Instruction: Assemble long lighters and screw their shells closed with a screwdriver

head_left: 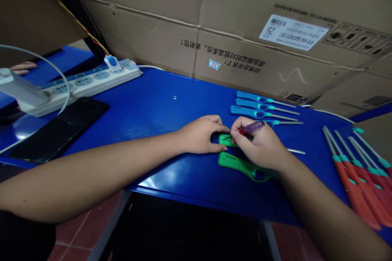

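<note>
My left hand (199, 134) pinches the butt end of a green long-neck lighter (225, 140) between thumb and forefinger, keeping it on the table. In my right hand (261, 144) is a small screwdriver (252, 127) with a purple and red handle. Its thin shaft slants down to the slot near the lighter's end; whether the tip is inside cannot be made out. The right hand covers most of this lighter, though its metal tube shows beyond. A second green lighter (237, 164) lies just in front, partly under the right wrist.
Several blue lighters (248, 110) lie behind the hands, and several red lighters (355, 187) at right. A power strip (122, 74) and a black phone-like slab (61, 130) occupy the left. Large cardboard boxes (171, 40) wall the back of the blue table (147, 102). Another person's hand (23, 67) shows far left.
</note>
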The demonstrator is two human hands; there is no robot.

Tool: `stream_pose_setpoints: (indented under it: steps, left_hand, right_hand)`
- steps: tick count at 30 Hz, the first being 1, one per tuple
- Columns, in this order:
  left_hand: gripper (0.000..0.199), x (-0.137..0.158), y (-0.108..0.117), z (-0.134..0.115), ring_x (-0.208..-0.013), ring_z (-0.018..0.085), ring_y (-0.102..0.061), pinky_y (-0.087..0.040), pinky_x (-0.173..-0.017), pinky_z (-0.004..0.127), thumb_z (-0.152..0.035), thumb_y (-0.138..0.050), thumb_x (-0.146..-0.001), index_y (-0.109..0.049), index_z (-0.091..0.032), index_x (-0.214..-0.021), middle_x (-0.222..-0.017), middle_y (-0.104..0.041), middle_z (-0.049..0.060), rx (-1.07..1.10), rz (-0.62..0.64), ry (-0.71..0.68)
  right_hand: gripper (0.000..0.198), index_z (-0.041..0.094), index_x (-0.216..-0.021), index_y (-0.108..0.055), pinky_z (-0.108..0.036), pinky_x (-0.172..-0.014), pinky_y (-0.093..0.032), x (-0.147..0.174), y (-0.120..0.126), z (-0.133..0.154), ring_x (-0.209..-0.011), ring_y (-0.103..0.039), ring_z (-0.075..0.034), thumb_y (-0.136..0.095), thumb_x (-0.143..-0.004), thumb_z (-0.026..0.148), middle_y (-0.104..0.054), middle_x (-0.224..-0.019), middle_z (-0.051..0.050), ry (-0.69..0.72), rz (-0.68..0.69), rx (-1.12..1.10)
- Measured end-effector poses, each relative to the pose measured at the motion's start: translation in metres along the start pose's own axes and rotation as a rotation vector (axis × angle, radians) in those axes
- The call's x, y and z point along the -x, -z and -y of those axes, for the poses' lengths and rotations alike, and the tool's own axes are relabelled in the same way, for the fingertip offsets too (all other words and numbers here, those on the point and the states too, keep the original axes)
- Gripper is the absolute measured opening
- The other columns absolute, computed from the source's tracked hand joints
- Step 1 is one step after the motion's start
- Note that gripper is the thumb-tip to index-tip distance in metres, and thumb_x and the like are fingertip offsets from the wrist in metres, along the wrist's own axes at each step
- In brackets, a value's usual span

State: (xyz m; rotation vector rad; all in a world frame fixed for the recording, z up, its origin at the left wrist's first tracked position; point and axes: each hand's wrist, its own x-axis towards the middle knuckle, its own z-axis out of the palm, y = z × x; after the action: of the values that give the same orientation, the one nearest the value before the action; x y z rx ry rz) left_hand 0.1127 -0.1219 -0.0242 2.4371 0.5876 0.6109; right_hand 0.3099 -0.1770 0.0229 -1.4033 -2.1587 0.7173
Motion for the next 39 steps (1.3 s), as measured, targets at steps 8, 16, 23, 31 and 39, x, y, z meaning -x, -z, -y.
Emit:
stream_pose_setpoints:
  steps: [8,16,23,31,39]
  left_hand:
    - [0.013,-0.002,-0.009,0.004,-0.080,0.013,-0.065,-0.050,-0.073,0.025,-0.023,-0.067,-0.087,-0.077,-0.018,-0.082,-0.082,-0.070,0.004,0.167,-0.123,-0.022]
    - [0.031,-0.001,-0.002,0.006,-0.095,0.018,-0.065,-0.050,-0.087,0.030,-0.031,-0.077,-0.079,-0.075,-0.019,-0.107,-0.101,-0.070,0.006,0.094,-0.015,-0.035]
    - [0.043,-0.002,0.000,0.002,-0.090,0.019,-0.063,-0.050,-0.081,0.030,-0.032,-0.077,-0.079,-0.068,-0.016,-0.118,-0.098,-0.068,0.006,-0.038,0.018,0.003]
    - [0.039,-0.001,-0.002,0.005,-0.103,0.022,-0.063,-0.049,-0.094,0.034,-0.032,-0.077,-0.080,-0.070,-0.017,-0.116,-0.107,-0.069,0.008,-0.009,0.037,0.004]
    - [0.036,0.000,-0.005,0.002,-0.099,0.023,-0.064,-0.050,-0.090,0.035,-0.032,-0.079,-0.077,-0.073,-0.018,-0.110,-0.102,-0.069,0.007,-0.025,-0.001,0.081]
  right_hand:
    - [0.030,0.020,-0.105,-0.061,-0.026,-0.053,-0.031,-0.004,0.019,0.025,-0.055,-0.053,-0.014,-0.057,-0.090,0.045,-0.061,-0.065,0.002,0.024,-0.152,0.353]
    - [0.053,0.018,-0.073,-0.065,-0.031,-0.054,-0.017,-0.013,0.054,0.059,-0.057,-0.053,-0.018,-0.031,-0.099,0.049,-0.064,-0.066,-0.009,0.077,0.107,1.007]
    - [0.025,0.020,-0.097,-0.059,-0.030,-0.053,-0.020,-0.025,0.064,0.058,-0.058,-0.050,-0.017,-0.042,-0.095,0.037,-0.063,-0.073,-0.004,0.211,0.395,0.884]
    - [0.019,0.022,-0.109,-0.056,-0.029,-0.068,-0.037,-0.026,0.069,0.046,-0.083,-0.060,-0.020,-0.047,-0.094,0.031,-0.067,-0.099,-0.007,0.379,0.493,0.592]
    - [0.022,0.021,-0.108,-0.058,-0.028,-0.060,-0.032,-0.034,0.060,0.057,-0.072,-0.058,-0.019,-0.044,-0.096,0.031,-0.067,-0.088,-0.006,0.343,0.508,0.672]
